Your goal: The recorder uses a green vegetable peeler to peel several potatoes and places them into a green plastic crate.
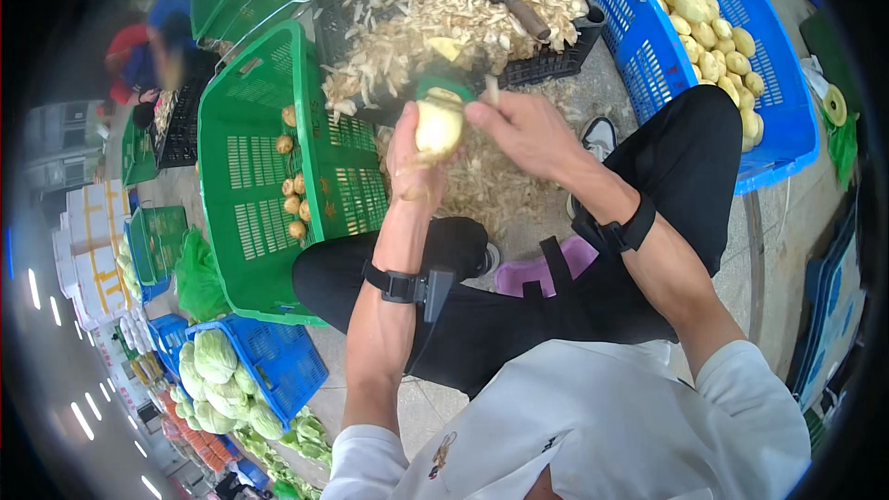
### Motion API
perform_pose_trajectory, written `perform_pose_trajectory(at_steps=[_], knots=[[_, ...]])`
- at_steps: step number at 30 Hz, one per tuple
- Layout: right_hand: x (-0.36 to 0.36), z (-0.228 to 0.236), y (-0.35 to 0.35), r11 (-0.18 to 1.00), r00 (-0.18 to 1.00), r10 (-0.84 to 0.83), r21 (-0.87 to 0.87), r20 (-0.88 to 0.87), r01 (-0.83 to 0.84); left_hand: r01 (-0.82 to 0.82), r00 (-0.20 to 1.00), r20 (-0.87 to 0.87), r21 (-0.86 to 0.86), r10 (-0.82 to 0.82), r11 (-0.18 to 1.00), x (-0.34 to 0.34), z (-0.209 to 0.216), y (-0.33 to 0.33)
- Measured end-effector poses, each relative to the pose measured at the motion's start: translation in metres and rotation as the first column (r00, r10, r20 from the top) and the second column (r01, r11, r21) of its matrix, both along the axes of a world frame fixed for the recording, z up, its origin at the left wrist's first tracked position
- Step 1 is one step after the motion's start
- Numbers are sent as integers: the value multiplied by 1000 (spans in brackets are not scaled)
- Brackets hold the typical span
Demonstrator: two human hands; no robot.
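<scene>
Fingers clamped both sides: left hand round a pale potato, right hand on a peeler – contact unclear, head's blurred. Green crate left, blue crate right, probably for easy reach. Black crate ahead, presumably catching peelings. Potato's held out front, likely so scraps miss my lap. Peeler's opposite my supporting palm – steadier, I'd guess.

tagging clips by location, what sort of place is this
Probably a vegetable market or produce-preparation area: a large blue crate holds pale potatoes, peelings are heaped in a black crate, and pale green cabbages are piled at the lower left.
</scene>
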State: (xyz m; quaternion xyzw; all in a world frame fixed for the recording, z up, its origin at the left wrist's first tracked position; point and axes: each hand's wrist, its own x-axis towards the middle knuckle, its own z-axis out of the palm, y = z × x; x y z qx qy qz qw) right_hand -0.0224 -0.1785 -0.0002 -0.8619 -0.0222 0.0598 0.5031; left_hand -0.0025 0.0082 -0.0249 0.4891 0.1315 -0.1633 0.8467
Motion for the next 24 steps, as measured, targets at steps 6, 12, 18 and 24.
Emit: perform_pose_trajectory(at_steps=[6, 12, 18, 24], knots=[[18, -32, -29, 994, 989, -99, 29, -111, 102, -25, 1000, 0, 10, 25, 1000, -4, 20, -13], [16, -45, -21, 997, 998, 56, -55, 15, -55, 13, 997, 69, 58, -17, 998, -2, 13, -5], [12, -18, -16, 979, 997, -59, 191, -57, 69, 73, 996, 54, -35, -71, 997, 1, 21, -1], [-21, -2, 9, 1000, 976, 1, 25, 216, -7, 14, 999, -38, -179, -22, 984, -5, 19, -2]])
